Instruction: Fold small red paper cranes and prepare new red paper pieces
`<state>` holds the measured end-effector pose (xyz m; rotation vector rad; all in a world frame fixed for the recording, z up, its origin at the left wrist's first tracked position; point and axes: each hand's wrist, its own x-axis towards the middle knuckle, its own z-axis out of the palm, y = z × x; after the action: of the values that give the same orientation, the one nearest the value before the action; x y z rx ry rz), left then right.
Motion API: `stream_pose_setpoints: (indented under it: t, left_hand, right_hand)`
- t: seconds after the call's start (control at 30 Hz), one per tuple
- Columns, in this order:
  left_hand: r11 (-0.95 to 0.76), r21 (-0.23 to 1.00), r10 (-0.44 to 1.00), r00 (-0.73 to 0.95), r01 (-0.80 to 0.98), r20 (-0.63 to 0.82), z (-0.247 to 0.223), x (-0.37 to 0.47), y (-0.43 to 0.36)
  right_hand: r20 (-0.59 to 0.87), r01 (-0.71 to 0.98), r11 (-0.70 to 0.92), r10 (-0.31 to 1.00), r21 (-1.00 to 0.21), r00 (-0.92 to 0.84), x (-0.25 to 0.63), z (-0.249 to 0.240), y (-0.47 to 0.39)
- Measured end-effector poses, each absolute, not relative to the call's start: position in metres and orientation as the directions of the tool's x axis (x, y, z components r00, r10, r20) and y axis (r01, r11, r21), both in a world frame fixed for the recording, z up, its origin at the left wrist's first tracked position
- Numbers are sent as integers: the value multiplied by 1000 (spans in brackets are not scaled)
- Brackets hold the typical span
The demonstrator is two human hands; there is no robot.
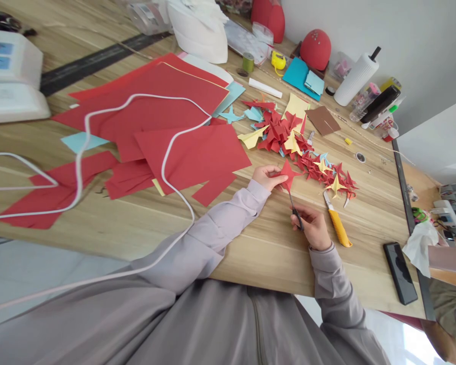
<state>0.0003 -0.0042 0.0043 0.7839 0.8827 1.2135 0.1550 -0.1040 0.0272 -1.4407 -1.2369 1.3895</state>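
Observation:
Between the fingers of my left hand (268, 177) is a red folded paper star (288, 175), held just above the wooden table. My right hand (312, 225) grips a pair of scissors (297, 218) by its dark handles. The blades point up and away from me and meet the lower edge of the star. Beyond both hands lies a heap of folded paper shapes (277, 132), mostly red with some yellow and light blue. A yellow-handled utility knife (339, 225) rests just right of my right hand.
Large red paper sheets (197, 152) cover the table's left side, with a white cable (167, 162) running over them. A black phone (401, 274) lies near the right edge. At the back stand a white bottle (356, 78) and a yellow tape measure (278, 61). Another person's arm (450, 257) shows at far right.

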Motion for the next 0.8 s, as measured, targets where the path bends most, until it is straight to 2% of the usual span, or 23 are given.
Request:
stream_pose_setpoints:
  t: [0.13, 0.33, 0.4, 0.47, 0.53, 0.63, 0.7, 0.8]
  left_hand:
    - [174, 888, 983, 121, -425, -135, 6, 0, -5]
    - [169, 861, 985, 41, -480, -170, 8, -1, -2]
    - [180, 846, 982, 42, -502, -184, 8, -3, -1]
    - [187, 827, 980, 47, -531, -192, 8, -5, 0]
    - [195, 802, 979, 67, -564, -191, 8, -6, 1]
    - [220, 766, 975, 109, -604, -195, 7, -6, 1]
    - [240, 747, 971, 145, -620, -192, 7, -6, 0]
    - [255, 719, 967, 190, -646, -173, 7, -5, -1]
  right_hand:
    - [-250, 125, -241, 966, -962, -66, 155, 27, -104]
    - [-238, 164, -224, 969, -961, -72, 156, 26, -105]
    - [-190, 232, -178, 981, -956, -30, 157, 24, -105]
    - [-84, 380, -106, 994, -919, 75, 161, 21, -105]
    - [73, 609, -37, 985, -792, 155, 165, 18, -104]
    - [276, 903, 16, 954, -428, 114, 173, 16, -103]
    - [320, 979, -14, 944, -205, 80, 177, 17, -103]
    - [312, 997, -62, 947, -38, 71, 180, 17, -103]
